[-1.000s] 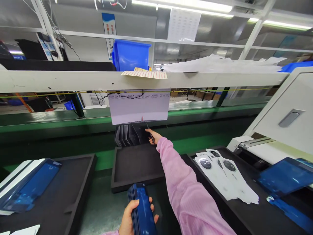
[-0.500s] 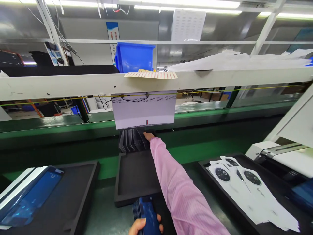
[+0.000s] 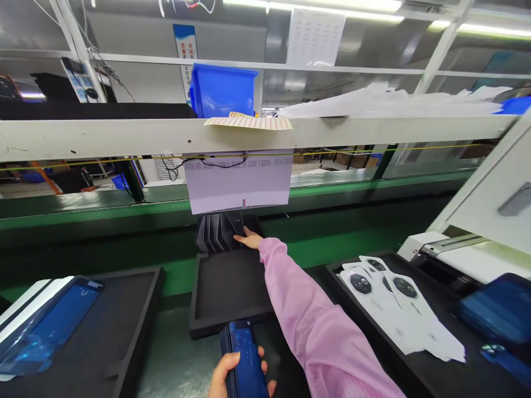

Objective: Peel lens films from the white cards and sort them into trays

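My left hand (image 3: 226, 373) is wrapped round a stack of glossy blue phone back panels (image 3: 249, 359), held near the bottom edge of the view. My right hand (image 3: 250, 239), in a pink sleeve (image 3: 307, 309), stretches forward under a white box (image 3: 238, 182). Its thumb and fingers close on a thin dark panel (image 3: 236, 224) at the right end of a row of upright dark panels (image 3: 211, 233). Just in front of that row lies a black tray (image 3: 232, 284).
Blue and white film sheets (image 3: 53, 320) lie on a left-hand tray (image 3: 124, 309). On the right, a tray (image 3: 357, 320) bears white cutouts with round camera prints (image 3: 394, 304), blue panels (image 3: 498, 309) beyond them. A white beam (image 3: 145, 135) crosses above, carrying a blue bin (image 3: 224, 91).
My right hand has drawn slightly back and turned, and a thin dark panel now leans out of the row at its fingers. The stack in my left hand has come up a little.
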A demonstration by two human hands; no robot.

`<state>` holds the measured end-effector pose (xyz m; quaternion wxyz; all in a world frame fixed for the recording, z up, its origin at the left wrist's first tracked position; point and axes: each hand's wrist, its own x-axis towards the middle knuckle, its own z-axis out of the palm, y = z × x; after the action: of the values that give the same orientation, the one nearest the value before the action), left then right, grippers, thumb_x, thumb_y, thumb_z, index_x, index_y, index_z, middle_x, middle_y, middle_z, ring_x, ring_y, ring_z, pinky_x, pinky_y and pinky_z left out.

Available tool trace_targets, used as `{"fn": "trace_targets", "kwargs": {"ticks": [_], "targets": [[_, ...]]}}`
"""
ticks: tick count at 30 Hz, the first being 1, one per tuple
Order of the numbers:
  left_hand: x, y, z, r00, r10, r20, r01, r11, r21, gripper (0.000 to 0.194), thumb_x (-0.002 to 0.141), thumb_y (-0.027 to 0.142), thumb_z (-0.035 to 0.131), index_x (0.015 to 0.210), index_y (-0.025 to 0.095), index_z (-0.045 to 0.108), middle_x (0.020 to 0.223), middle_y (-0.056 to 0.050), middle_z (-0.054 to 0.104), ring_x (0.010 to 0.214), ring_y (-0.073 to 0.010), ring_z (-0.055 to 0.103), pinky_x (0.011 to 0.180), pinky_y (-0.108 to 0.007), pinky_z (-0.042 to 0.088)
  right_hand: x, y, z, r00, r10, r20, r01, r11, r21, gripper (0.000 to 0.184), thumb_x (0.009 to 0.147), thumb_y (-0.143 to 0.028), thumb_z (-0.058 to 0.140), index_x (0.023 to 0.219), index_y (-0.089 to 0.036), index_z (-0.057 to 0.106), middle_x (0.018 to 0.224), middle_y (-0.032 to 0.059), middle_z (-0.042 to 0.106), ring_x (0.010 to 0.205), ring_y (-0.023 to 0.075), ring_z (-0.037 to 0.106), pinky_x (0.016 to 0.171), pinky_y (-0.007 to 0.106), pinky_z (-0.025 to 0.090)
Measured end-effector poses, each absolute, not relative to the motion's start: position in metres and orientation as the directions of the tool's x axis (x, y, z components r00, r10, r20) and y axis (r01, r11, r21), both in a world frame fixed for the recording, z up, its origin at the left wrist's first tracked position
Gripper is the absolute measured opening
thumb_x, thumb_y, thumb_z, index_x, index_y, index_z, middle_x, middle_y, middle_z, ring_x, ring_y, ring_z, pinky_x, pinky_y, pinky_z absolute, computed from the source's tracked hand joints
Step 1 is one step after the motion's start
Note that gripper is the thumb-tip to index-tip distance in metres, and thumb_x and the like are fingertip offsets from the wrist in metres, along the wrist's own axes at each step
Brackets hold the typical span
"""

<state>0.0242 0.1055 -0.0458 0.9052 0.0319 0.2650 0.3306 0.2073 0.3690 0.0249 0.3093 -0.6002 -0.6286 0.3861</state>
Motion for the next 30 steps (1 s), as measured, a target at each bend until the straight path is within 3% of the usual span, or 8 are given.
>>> {"fn": "trace_targets", "kwargs": {"ticks": [3,7,12,15,18,22,26,30], "targets": [[0.025,0.106,-0.038,0.618,0.618,-0.485,-0.586,0.774,0.24,0.038,0.076,0.03,0.054,0.094,0.0,0.068,0.079,-0.018,0.071,0.078,-0.0222,0.066,0.092,-0.043,0.042,0.207,0.36,0.037,-0.097,0.994,-0.053,0.526,0.006,-0.851,0.054,0.085,-0.043,0.054,0.131,-0.018,0.041,0.131,0.0123,0.049,0.117,0.0255,0.05,0.1,0.048,0.036],[0.028,0.102,-0.024,0.558,0.644,-0.524,-0.583,0.753,0.305,0.035,0.078,0.03,0.054,0.092,0.001,0.067,0.075,-0.015,0.07,0.074,-0.0207,0.066,0.088,-0.041,0.046,0.215,0.324,0.062,-0.062,0.997,0.045,0.522,0.071,-0.85,0.076,0.079,-0.049,0.057,0.139,-0.01,0.031,0.142,0.0183,0.036,0.132,0.0307,0.032,0.108,0.043,0.025],[0.029,0.093,-0.01,0.487,0.716,-0.5,-0.529,0.697,0.484,0.036,0.078,0.034,0.055,0.093,0.003,0.065,0.079,-0.012,0.071,0.074,-0.0192,0.066,0.083,-0.036,0.049,0.21,0.204,0.07,-0.161,0.96,0.228,0.455,0.277,-0.846,0.057,0.08,-0.038,0.057,0.132,-0.022,0.042,0.137,0.0093,0.044,0.124,0.0237,0.042,0.101,0.039,0.036],[0.025,0.086,-0.003,0.417,0.8,-0.432,-0.517,0.6,0.611,0.036,0.073,0.031,0.06,0.096,0.002,0.063,0.076,-0.012,0.07,0.073,-0.0219,0.066,0.083,-0.039,0.049,0.188,0.12,0.048,-0.191,0.938,0.291,0.315,0.339,-0.887,0.069,0.078,-0.039,0.061,0.138,-0.025,0.029,0.139,0.01,0.038,0.124,0.0227,0.042,0.097,0.041,0.04],[0.017,0.075,0.006,0.291,0.916,-0.276,-0.601,0.399,0.692,0.06,0.062,0.022,0.073,0.118,0.016,0.054,0.096,-0.005,0.069,0.092,-0.0214,0.064,0.093,-0.033,0.043,0.158,0.063,0.016,-0.221,0.914,0.341,0.079,0.365,-0.928,0.103,0.062,-0.039,0.077,0.142,-0.028,0.014,0.145,0.0127,0.027,0.13,0.0264,0.034,0.103,0.047,0.033],[0.004,0.052,0.015,0.195,0.963,0.184,-0.439,-0.082,0.895,0.102,0.053,0.008,0.078,0.14,0.026,0.028,0.125,-0.007,0.054,0.12,-0.0253,0.047,0.105,-0.033,0.03,0.127,0.042,-0.025,-0.288,0.857,0.426,-0.026,0.438,-0.899,0.136,0.043,-0.037,0.087,0.143,-0.028,-0.003,0.149,0.0152,0.016,0.136,0.0292,0.022,0.109,0.049,0.022],[-0.001,0.034,0.013,0.287,0.936,0.205,-0.353,-0.096,0.931,0.109,0.057,0.01,0.077,0.143,0.027,0.014,0.119,-0.009,0.054,0.106,-0.0265,0.056,0.098,-0.041,0.038,0.12,0.049,-0.05,-0.389,0.837,0.384,-0.101,0.375,-0.921,0.148,0.038,-0.042,0.087,0.14,-0.031,-0.02,0.147,0.0177,0.019,0.131,0.0296,0.034,0.104,0.051,0.03],[0.001,0.029,0.011,0.291,0.949,0.118,-0.342,-0.012,0.94,0.093,0.047,0.006,0.08,0.13,0.022,0.042,0.114,-0.008,0.057,0.104,-0.0258,0.056,0.098,-0.041,0.038,0.124,0.047,-0.057,-0.384,0.87,0.309,-0.081,0.301,-0.95,0.142,0.043,-0.04,0.086,0.14,-0.029,-0.017,0.14,0.0171,0.033,0.123,0.0278,0.045,0.102,0.05,0.033]]}}
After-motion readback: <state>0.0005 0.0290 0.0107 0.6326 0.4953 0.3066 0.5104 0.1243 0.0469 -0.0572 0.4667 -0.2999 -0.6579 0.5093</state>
